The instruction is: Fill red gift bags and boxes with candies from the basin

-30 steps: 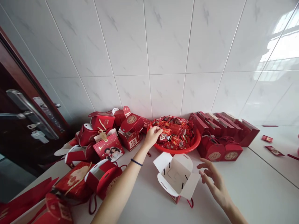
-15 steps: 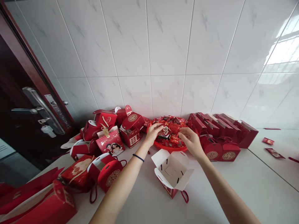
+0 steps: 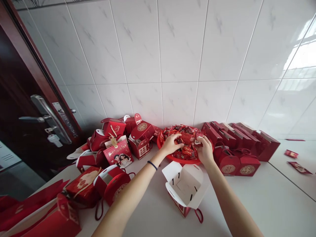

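A red plastic basin (image 3: 181, 161) heaped with red-wrapped candies (image 3: 189, 151) sits against the wall. Over the heap's left side is my left hand (image 3: 172, 144), its thumb and fingers apart with nothing seen between them. My right hand (image 3: 206, 151), at the basin's right side, pinches a small dark red candy packet (image 3: 198, 138) with pale lettering. Just in front of the basin stands an open red gift box (image 3: 182, 210), its white flaps spread and its inside showing no candies. A red cord handle (image 3: 199, 216) hangs at its near right corner.
Several red gift boxes (image 3: 142, 140) crowd the left side, one with a cartoon couple (image 3: 120, 154). More boxes (image 3: 228, 164) and a row of red bags (image 3: 265, 144) stand on the right. Loose packets (image 3: 291, 153) lie at far right. A door handle (image 3: 50, 118) is at left.
My left hand has let go of the patterned packet and moved right, deeper over the candies. My right hand now holds a packet up. The view has shifted slightly.
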The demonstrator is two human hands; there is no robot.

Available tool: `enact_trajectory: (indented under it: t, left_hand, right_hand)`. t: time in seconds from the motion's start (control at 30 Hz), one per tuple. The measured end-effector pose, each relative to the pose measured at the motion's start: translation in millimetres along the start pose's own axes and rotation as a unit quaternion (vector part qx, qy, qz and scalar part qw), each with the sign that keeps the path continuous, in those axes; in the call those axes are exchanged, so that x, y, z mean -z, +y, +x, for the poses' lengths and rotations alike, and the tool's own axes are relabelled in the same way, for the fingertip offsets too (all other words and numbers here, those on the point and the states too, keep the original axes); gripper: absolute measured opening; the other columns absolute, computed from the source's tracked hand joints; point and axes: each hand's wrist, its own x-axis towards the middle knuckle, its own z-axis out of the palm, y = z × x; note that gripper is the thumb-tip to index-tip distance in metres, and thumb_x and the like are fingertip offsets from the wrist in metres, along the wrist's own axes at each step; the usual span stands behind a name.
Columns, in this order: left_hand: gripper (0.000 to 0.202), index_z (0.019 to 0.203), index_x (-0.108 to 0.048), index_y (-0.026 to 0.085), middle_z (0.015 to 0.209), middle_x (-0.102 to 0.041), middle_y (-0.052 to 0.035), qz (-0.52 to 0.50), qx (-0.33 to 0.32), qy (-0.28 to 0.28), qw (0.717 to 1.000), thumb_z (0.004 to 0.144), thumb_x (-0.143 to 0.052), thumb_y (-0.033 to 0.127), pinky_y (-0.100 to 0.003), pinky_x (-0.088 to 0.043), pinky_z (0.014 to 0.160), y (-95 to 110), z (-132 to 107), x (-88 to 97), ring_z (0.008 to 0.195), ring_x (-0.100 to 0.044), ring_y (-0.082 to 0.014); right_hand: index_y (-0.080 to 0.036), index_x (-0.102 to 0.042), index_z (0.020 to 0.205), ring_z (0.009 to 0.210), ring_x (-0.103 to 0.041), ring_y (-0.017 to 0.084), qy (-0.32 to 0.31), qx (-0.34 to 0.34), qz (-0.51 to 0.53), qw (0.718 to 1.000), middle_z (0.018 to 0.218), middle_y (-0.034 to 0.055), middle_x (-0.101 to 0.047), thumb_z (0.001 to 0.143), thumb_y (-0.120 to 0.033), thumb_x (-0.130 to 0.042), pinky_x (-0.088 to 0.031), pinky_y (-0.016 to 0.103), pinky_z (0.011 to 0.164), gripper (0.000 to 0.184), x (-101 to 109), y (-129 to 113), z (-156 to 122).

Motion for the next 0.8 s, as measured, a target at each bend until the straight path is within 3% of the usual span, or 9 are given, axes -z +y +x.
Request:
enact_trajectory:
  t: [0.07, 0.13, 0.2, 0.33, 0.53, 0.67, 0.8]
  left_hand:
    - [0.037, 0.092, -0.078, 0.02, 0.108, -0.077, -0.0095, 0.039, -0.01, -0.013, 0.999, 0.057, -0.086, 0.012, -0.046, -0.044, 0.111, 1.5, 2.0, -4.4, 0.115, -0.066, -0.0313]
    - [0.025, 0.088, -0.078, 0.02, 0.103, -0.078, -0.0091, 0.065, -0.018, -0.013, 0.998, 0.064, -0.082, 0.012, -0.046, -0.045, 0.109, 2.3, 1.4, -6.1, 0.113, -0.067, -0.0311]
    - [0.017, 0.093, -0.078, 0.021, 0.103, -0.078, -0.0084, 0.077, -0.026, -0.003, 0.997, 0.077, -0.072, 0.015, -0.044, -0.048, 0.106, 2.7, -1.7, -4.8, 0.11, -0.069, -0.0288]
    - [0.022, 0.102, -0.077, 0.022, 0.107, -0.078, -0.0071, 0.07, -0.044, 0.021, 0.996, 0.091, -0.057, 0.024, -0.042, -0.052, 0.101, 5.0, -10.2, 2.2, 0.108, -0.071, -0.0262]
    - [0.022, 0.104, -0.076, 0.022, 0.115, -0.076, -0.0068, 0.013, -0.076, 0.01, 0.997, 0.088, -0.063, 0.028, -0.039, -0.049, 0.106, 9.3, -12.8, 5.3, 0.114, -0.068, -0.0237]
    - [0.024, 0.104, -0.076, 0.019, 0.111, -0.078, -0.0089, -0.031, -0.056, -0.013, 0.998, 0.086, -0.067, 0.032, -0.038, -0.056, 0.095, 6.5, -11.5, 4.8, 0.106, -0.072, -0.0251]
    - [0.032, 0.116, -0.072, 0.02, 0.115, -0.077, -0.0094, -0.025, -0.036, -0.025, 0.999, 0.087, -0.064, 0.03, -0.036, -0.058, 0.089, 4.6, -12.7, 4.7, 0.105, -0.072, -0.0245]
  right_hand:
    - [-0.024, -0.058, 0.069, 0.058, -0.058, 0.015, -0.003, -0.004, 0.012, 1.0, 0.066, -0.0013, -0.068, 0.066, -0.035, -0.074, -0.049, 0.027, 0.055, 0.02, -1.0, -1.4, -2.0]
    - [-0.024, -0.058, 0.068, 0.057, -0.057, 0.015, -0.009, -0.009, 0.02, 1.0, 0.064, -0.002, -0.066, 0.065, -0.035, -0.077, -0.047, 0.027, 0.054, 0.021, -3.0, -2.4, -4.1]
    - [-0.024, -0.059, 0.068, 0.057, -0.056, 0.015, -0.018, -0.018, 0.024, 0.999, 0.062, -0.0025, -0.065, 0.065, -0.037, -0.08, -0.046, 0.026, 0.052, 0.025, -4.5, -3.4, -5.7]
    - [-0.022, -0.065, 0.072, 0.06, -0.059, 0.016, -0.051, -0.053, 0.017, 0.997, 0.068, 0.0003, -0.068, 0.062, -0.043, -0.086, -0.048, 0.027, 0.054, 0.031, -6.1, -5.4, -7.1]
    - [-0.023, -0.067, 0.077, 0.073, -0.062, 0.015, -0.137, -0.057, -0.032, 0.988, 0.077, -0.0023, -0.066, 0.064, -0.05, -0.088, -0.052, 0.025, 0.066, 0.036, -8.7, -3.3, -8.4]
    - [-0.021, -0.066, 0.07, 0.067, -0.056, 0.012, -0.18, -0.055, -0.062, 0.98, 0.069, -0.0032, -0.061, 0.066, -0.048, -0.088, -0.048, 0.023, 0.062, 0.034, -10.4, -0.6, -10.1]
    - [-0.021, -0.066, 0.068, 0.064, -0.056, 0.012, -0.115, -0.03, -0.03, 0.992, 0.069, -0.003, -0.063, 0.061, -0.042, -0.092, -0.048, 0.024, 0.06, 0.034, -9.8, 3.4, -5.9]
